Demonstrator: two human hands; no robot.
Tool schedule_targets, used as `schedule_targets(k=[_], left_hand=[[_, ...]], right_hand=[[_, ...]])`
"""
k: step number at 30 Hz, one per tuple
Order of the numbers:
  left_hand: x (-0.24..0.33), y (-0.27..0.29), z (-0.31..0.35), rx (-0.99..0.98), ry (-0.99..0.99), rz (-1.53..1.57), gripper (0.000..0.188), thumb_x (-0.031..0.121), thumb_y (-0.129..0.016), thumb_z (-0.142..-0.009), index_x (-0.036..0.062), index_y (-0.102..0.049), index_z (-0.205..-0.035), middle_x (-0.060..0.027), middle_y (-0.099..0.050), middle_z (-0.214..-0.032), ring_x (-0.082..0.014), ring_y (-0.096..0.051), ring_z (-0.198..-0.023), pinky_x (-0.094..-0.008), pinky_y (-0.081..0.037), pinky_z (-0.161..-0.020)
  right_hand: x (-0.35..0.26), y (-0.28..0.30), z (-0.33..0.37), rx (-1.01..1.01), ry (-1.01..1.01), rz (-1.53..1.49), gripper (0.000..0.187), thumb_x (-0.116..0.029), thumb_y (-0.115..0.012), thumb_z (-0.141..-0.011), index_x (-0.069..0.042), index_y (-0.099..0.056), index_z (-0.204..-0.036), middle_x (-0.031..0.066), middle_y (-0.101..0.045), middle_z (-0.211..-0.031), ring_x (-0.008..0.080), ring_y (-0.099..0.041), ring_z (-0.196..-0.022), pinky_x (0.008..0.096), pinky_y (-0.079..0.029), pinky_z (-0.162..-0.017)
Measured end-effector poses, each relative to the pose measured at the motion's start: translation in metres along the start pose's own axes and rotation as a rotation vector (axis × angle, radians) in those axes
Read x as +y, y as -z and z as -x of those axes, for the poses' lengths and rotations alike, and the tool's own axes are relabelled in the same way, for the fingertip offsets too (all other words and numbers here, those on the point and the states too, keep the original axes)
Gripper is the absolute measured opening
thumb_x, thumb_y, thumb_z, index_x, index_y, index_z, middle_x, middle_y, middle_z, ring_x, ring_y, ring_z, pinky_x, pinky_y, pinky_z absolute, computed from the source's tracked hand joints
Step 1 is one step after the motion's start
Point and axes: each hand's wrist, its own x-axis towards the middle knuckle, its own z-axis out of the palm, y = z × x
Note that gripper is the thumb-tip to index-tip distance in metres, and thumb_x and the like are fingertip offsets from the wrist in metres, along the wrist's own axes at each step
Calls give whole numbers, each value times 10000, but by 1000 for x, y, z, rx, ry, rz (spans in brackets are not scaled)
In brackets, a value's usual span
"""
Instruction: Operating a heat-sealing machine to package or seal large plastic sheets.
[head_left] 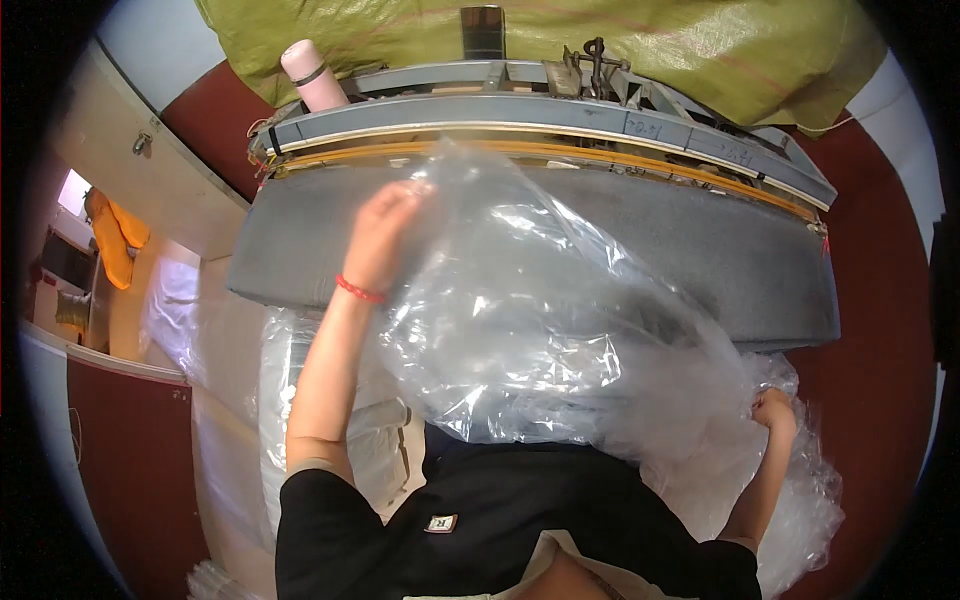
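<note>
A large sheet of clear plastic film spreads in front of me, creased and shiny, partly over the grey padded table. My left hand, with a red bead bracelet at the wrist, is raised and closed on the film's upper left edge. Down at the right, my right hand is closed on a bunched part of the same film. Between the two hands the film hangs slack, and more of it falls beside my right forearm. Whether the film is a bag or a flat sheet I cannot tell.
A metal-framed sealing machine runs along the table's far side. On it are a pink bottle and a black clamp. Yellow-green sheeting hangs behind. Wrapped plastic bundles sit at my left, near an open door.
</note>
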Motion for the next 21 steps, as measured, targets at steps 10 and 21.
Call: schedule_targets(k=[10,21], left_hand=[[9,-65,56,-203,-10,550,125,210,-549,-829,86,-531,-825,-149,-402,-1260,-233,-446,-1099,-318,-397,-846],[-8,-107,106,-382,-416,-631,445,138,-536,-793,2,-411,-1198,-160,-384,-1269,-313,-323,-1205,-384,-282,-976]], right_hand=[[-341,242,-25,393,1035,-973,328,-122,-606,-750,-40,-544,-1062,69,-550,-1027,162,-518,-930,270,-415,-765],[-423,226,-41,107,1052,-1505,136,-139,-528,-833,-17,-586,-840,20,-596,-750,75,-535,-704,219,-429,-633]])
